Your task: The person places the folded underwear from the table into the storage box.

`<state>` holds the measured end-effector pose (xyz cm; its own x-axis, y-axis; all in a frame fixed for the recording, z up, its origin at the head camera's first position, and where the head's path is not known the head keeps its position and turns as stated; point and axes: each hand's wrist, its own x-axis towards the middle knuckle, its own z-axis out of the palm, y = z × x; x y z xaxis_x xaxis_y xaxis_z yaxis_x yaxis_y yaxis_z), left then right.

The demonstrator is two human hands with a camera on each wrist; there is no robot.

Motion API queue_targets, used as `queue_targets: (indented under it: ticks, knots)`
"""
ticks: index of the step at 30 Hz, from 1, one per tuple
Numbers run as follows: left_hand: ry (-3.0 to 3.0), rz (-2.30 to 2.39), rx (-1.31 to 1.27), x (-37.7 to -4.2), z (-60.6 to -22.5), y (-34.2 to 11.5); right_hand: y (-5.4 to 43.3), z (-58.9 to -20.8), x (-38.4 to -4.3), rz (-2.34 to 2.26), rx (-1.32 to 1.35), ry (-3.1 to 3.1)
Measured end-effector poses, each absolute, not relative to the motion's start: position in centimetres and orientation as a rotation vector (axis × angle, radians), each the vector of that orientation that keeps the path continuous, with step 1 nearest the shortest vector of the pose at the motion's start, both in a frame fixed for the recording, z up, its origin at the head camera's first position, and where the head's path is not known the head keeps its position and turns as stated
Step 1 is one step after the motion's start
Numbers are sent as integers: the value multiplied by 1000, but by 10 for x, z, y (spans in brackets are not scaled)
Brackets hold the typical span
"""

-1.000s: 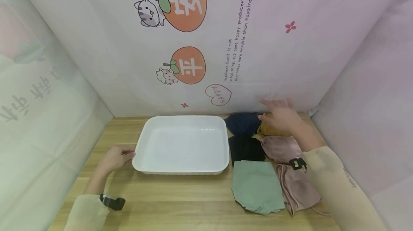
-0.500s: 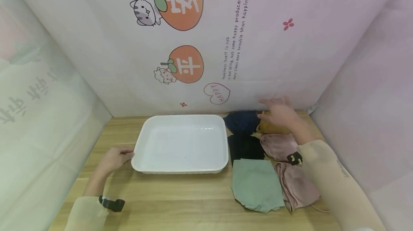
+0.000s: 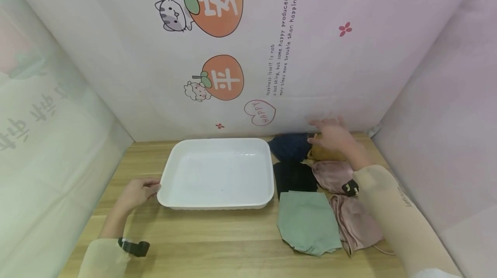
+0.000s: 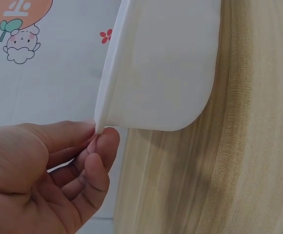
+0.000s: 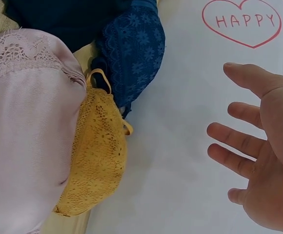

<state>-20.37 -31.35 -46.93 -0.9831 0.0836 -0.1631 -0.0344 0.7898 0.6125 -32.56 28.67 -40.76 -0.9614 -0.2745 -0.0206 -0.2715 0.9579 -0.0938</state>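
A white rectangular plastic tub (image 3: 215, 205) sits on the table, and my left hand (image 3: 137, 193) pinches its left rim. Thumb and fingertips meet at the corner of that rim in the left wrist view, with the tub's outer wall (image 4: 166, 63) beside them. My right hand (image 3: 335, 136) is held with fingers spread over the back right of the table, holding nothing. Below it lies a yellow lace bra (image 5: 100, 151), partly hidden by the hand in the head view. Beside that are a navy lace bra (image 5: 136, 56) and a pink satin garment with lace trim (image 5: 29, 126).
A black garment (image 3: 295, 179) lies right beside the tub. In front are a folded pale green cloth (image 3: 308, 222) and another pink satin garment (image 3: 359, 224) with a thin strap, partly under the right sleeve. Printed white fabric walls (image 3: 303, 54) enclose the wooden table (image 3: 209, 243).
The head view has shifted slightly. My left hand stays at the tub's rim, and my right hand stays spread over the yellow bra, with only a slight move left.
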Motion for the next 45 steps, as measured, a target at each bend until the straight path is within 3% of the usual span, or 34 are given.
queue_targets:
  ticks: [45]
  knots:
    - [2657, 1290, -52, -204, -485, -320, 281, -435, -347, -171, -478, 3038]
